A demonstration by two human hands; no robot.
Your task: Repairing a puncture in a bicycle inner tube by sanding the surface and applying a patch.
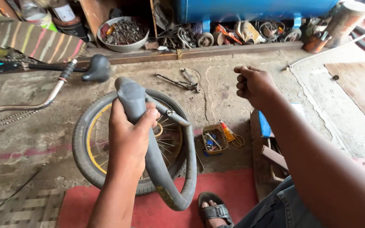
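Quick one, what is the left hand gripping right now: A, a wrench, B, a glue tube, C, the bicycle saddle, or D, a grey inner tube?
D: the left hand is wrapped around the grey inner tube, which loops down in front of the wheel lying on the floor.

Cracked concrete floor (233,97), red mat (233,190), daylight.

Small tin of bits (214,138), metal bowl (123,33) (scrap-filled), bicycle saddle (97,68).
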